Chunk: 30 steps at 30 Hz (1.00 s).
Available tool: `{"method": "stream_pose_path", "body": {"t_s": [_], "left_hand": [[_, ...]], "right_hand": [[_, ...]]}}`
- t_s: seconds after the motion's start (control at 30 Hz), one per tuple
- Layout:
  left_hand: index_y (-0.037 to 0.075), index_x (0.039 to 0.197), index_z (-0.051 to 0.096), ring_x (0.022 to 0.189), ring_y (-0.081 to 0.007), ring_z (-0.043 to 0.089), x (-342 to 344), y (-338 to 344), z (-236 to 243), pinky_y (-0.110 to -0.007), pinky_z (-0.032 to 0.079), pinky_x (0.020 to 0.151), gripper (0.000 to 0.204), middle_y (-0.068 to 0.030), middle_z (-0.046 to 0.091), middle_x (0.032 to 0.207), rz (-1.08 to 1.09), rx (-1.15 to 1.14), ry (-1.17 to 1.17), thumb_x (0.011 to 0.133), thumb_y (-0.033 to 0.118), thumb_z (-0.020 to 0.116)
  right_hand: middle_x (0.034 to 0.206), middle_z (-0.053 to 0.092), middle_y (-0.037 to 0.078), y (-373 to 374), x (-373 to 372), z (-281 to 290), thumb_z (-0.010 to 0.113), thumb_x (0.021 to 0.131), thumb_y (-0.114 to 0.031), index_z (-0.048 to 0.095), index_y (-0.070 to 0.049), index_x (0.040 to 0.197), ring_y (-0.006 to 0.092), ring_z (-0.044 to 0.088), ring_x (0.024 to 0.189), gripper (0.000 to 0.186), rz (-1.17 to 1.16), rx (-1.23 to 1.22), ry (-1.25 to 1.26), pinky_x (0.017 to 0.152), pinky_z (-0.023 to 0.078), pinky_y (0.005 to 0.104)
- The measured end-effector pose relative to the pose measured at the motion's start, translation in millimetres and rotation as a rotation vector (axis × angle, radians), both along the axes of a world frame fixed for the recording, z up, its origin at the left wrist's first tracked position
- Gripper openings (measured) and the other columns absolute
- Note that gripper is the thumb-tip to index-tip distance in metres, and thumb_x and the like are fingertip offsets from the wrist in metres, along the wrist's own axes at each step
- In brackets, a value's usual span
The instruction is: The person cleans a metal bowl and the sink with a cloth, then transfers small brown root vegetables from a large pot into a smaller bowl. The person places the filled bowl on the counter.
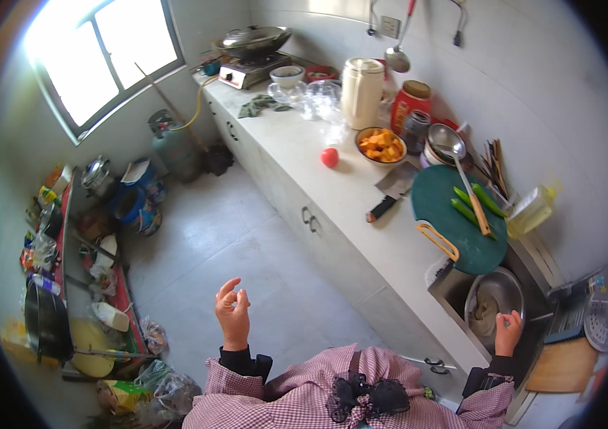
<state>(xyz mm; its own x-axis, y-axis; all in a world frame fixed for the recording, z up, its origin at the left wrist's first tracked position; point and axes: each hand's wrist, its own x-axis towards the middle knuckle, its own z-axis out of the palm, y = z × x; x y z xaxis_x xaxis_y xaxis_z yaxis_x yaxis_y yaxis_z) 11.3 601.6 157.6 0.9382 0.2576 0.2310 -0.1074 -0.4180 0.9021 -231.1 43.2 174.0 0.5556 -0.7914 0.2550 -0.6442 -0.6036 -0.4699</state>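
Note:
My left hand (232,307) is raised over the floor, fingers loosely bent and apart, holding nothing. My right hand (507,329) is at the right edge of a steel basin (475,286) in the sink, fingers bent and apart with nothing visible in them; a pale brownish lump (484,311) lies in the basin. Above it, a green round board (447,207) rests partly over the sink with green peppers (466,209) and a wooden-handled ladle (481,218). To its left are a cleaver (389,193), a red tomato (329,157) and a bowl of orange chunks (380,145).
A wok (254,39) on a stove, a cream container (362,93) and a red jar (411,107) line the counter (304,179). A gas cylinder (168,150) stands below the window. A cluttered shelf (64,272) and buckets (132,204) are on the left.

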Motion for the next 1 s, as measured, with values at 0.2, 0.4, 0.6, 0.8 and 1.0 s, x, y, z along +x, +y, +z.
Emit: {"method": "stream_pose_path", "body": {"t_s": [0.2, 0.4, 0.6, 0.8, 1.0], "left_hand": [[0.004, 0.134, 0.038, 0.120, -0.0266, 0.044, -16.5, 36.6, -16.1, -0.037, 0.036, 0.096, 0.055, -0.0140, 0.043, 0.135, 0.134, 0.039, 0.178, 0.085, 0.017, 0.060], [0.001, 0.134, 0.036, 0.115, -0.0236, 0.045, -47.9, 74.0, -26.6, -0.032, 0.037, 0.094, 0.053, -0.0134, 0.045, 0.131, 0.184, 0.031, 0.069, 0.087, 0.012, 0.058], [-0.003, 0.131, 0.039, 0.111, -0.0193, 0.046, -79.2, 82.2, -39.9, -0.030, 0.037, 0.095, 0.048, -0.0097, 0.046, 0.126, 0.232, -0.113, 0.176, 0.089, 0.015, 0.057], [-0.003, 0.129, 0.041, 0.100, -0.0173, 0.049, -83.7, 36.6, -47.4, -0.029, 0.040, 0.087, 0.049, -0.0100, 0.051, 0.116, 0.090, 0.059, 0.223, 0.088, 0.018, 0.059], [-0.002, 0.126, 0.044, 0.094, -0.0163, 0.048, -107.2, 17.9, -69.0, -0.030, 0.040, 0.083, 0.048, -0.0092, 0.052, 0.109, 0.131, 0.078, 0.408, 0.086, 0.017, 0.061]], "right_hand": [[0.119, 0.051, 0.020, 2.7, 25.4, -9.7, 0.066, 0.076, -0.016, 0.061, 0.000, 0.091, 0.0333, 0.046, 0.115, 0.024, 0.116, -0.015, 0.007, 0.099, 0.035, 0.0385], [0.114, 0.056, 0.019, -17.8, 31.9, -23.4, 0.069, 0.073, -0.020, 0.059, -0.001, 0.105, 0.0334, 0.049, 0.111, 0.040, 0.176, -0.072, 0.017, 0.095, 0.039, 0.0397], [0.119, 0.052, 0.021, -75.6, -0.5, -33.5, 0.069, 0.072, -0.026, 0.057, -0.001, 0.111, 0.0331, 0.046, 0.116, 0.048, 0.058, -0.147, 0.116, 0.097, 0.038, 0.0395], [0.125, 0.051, 0.018, -163.3, -45.7, -53.9, 0.068, 0.071, -0.036, 0.062, -0.007, 0.113, 0.0322, 0.044, 0.121, 0.051, -0.148, 0.257, 0.711, 0.101, 0.035, 0.0372], [0.119, 0.058, 0.011, -224.1, -54.1, -154.3, 0.059, 0.074, -0.046, 0.062, -0.011, 0.111, 0.0301, 0.051, 0.113, 0.051, 0.381, 0.268, 1.029, 0.097, 0.039, 0.0391]]}}
